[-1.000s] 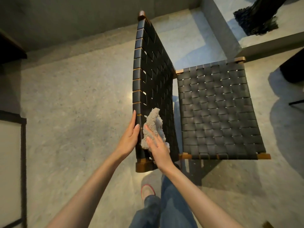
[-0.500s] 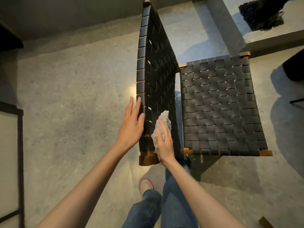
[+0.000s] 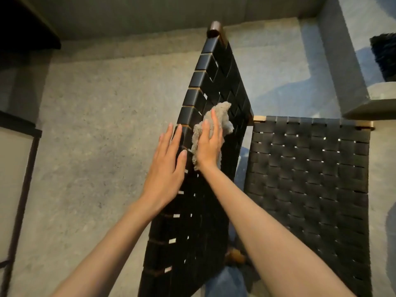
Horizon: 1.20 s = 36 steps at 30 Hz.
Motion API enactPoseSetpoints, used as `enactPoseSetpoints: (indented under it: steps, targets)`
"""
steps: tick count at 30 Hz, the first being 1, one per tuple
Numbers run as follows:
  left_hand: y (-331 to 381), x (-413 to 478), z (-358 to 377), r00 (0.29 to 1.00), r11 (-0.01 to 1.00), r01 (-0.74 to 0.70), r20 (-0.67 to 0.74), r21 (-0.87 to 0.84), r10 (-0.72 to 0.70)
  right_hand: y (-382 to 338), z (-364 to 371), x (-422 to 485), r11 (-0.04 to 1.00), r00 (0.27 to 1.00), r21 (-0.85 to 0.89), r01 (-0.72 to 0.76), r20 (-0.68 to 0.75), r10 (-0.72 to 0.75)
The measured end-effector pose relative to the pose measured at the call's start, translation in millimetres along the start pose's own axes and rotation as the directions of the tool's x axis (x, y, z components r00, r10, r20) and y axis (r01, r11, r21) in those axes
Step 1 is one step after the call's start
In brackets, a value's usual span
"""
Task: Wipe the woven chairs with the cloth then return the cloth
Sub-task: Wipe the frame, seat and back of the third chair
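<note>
A black woven chair stands below me, its backrest upright at centre and its seat spreading to the right. A crumpled beige cloth lies against the backrest's woven straps. My right hand presses the cloth flat onto the backrest with straight fingers. Beside it, my left hand rests flat with straight fingers on the backrest's left edge.
Grey concrete floor spreads to the left. A dark metal frame stands at the left edge. A concrete ledge with a dark fringed object sits at the upper right. My jeans show below the backrest.
Both hands have slid up along the backrest, away from its near wooden end. The cloth travelled with my right hand. The view has come closer to the chair.
</note>
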<state>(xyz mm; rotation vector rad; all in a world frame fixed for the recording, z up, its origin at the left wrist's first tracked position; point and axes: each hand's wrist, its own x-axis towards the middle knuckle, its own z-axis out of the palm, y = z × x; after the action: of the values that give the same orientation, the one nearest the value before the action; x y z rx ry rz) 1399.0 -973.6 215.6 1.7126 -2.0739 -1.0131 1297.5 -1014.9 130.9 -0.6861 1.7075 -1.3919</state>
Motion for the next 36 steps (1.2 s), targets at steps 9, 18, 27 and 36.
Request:
enactPoseSetpoints:
  steps: [9, 18, 27, 36]
  targets:
    - [27, 74, 5, 0.997, 0.991, -0.07, 0.001, 0.118, 0.071, -30, 4, 157, 0.989, 0.996, -0.121, 0.08, -0.035, -0.085]
    - [11, 73, 11, 0.991, 0.975, -0.134, -0.005, 0.178, 0.137, 5, -5, 194, 0.984, 0.98, -0.117, -0.13, -0.163, 0.11]
    - [-3, 19, 16, 0.992, 0.98, -0.119, -0.027, 0.157, 0.124, 47, -17, 70, 0.978, 0.985, -0.129, -0.163, -0.085, 0.153]
    - [-25, -81, 22, 0.993, 0.983, -0.095, -0.05, 0.154, 0.104, 110, -59, -142, 0.969, 0.982, -0.201, -0.143, 0.093, 0.164]
